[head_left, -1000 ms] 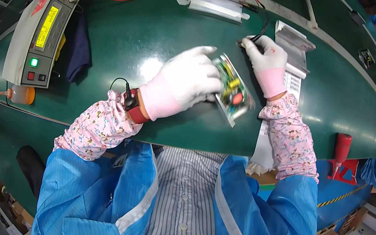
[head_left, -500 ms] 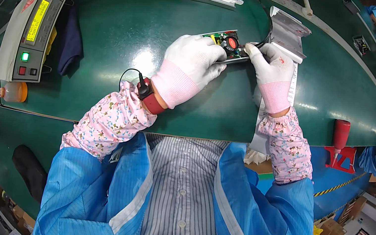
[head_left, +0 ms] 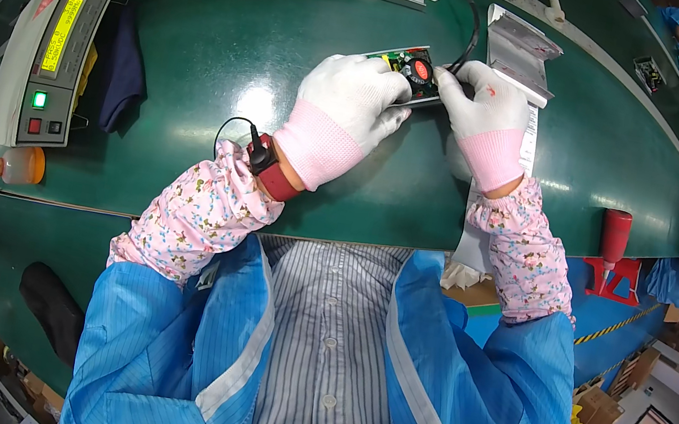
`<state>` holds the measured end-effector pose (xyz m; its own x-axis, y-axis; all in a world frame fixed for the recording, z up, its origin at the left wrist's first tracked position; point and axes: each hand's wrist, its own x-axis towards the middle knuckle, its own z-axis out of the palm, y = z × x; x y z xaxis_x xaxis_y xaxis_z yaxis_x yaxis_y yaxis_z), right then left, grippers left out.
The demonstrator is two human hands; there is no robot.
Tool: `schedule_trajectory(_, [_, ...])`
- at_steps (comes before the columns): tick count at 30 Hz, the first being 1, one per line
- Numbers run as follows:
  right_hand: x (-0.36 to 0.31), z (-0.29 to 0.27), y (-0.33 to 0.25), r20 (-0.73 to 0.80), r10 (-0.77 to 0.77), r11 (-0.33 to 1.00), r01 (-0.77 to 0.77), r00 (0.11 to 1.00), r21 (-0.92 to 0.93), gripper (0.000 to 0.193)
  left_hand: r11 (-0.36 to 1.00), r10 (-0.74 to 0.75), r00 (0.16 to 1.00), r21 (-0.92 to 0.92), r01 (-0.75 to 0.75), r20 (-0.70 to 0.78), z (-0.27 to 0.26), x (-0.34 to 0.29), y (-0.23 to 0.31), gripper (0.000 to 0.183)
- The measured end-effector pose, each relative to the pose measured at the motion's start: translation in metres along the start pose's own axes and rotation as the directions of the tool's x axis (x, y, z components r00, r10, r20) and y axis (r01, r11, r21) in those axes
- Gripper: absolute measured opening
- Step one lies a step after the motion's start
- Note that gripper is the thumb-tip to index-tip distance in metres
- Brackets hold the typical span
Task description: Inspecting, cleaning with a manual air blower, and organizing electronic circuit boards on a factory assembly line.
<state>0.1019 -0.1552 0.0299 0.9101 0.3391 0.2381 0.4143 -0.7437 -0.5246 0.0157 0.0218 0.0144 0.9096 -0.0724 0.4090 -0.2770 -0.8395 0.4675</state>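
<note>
A small open power supply board (head_left: pixel 420 71) lies in a metal tray over the green bench, with a round black part bearing a red label. My left hand (head_left: pixel 349 97), in a white glove, is closed around its left side, thumb at the near edge. At its right end, my gloved right hand (head_left: pixel 488 109) pinches the end of a black cable (head_left: pixel 474 34), which arcs down from the far edge. The fingertips hide how the cable meets the board.
A tester with a lit yellow display (head_left: pixel 62 36) stands at left, beside a dark blue cloth (head_left: pixel 125 74) and a squeeze bottle (head_left: pixel 23 165). Bent metal brackets (head_left: pixel 520 53) sit at the far right over a paper sheet. A red bottle (head_left: pixel 615 238) is near the right edge.
My right hand has shifted slightly up and left at the board's end, and the black cable now bows in a wider loop. My left hand keeps its hold.
</note>
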Motion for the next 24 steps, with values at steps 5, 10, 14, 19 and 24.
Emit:
schedule_trajectory(5, [-0.001,-0.006,0.002,0.053,0.005,0.997,-0.009,0.999,0.075,0.027,0.997,0.053,0.998,0.063,-0.052,-0.016,-0.004,0.005,-0.004,0.012])
schedule_trajectory(10, [-0.012,0.003,0.020,-0.054,0.073,0.929,-0.048,0.996,0.366,0.021,0.991,0.123,0.988,0.057,-0.118,-0.092,-0.013,0.042,-0.039,0.013])
schedule_trajectory(14, [-0.024,0.011,0.030,-0.188,0.078,0.917,0.004,0.979,0.400,0.022,0.994,0.103,0.979,0.036,-0.099,-0.174,-0.015,0.093,-0.081,0.016])
schedule_trajectory(19, [-0.023,0.017,0.034,-0.201,-0.059,0.965,0.107,0.978,0.238,0.023,0.997,-0.035,0.997,0.065,0.040,-0.075,-0.011,0.112,-0.108,0.023])
schedule_trajectory(24, [-0.021,0.022,0.036,-0.192,-0.115,0.961,0.158,0.975,0.226,0.023,0.983,0.024,0.965,0.182,0.025,-0.263,-0.034,0.083,-0.108,0.032])
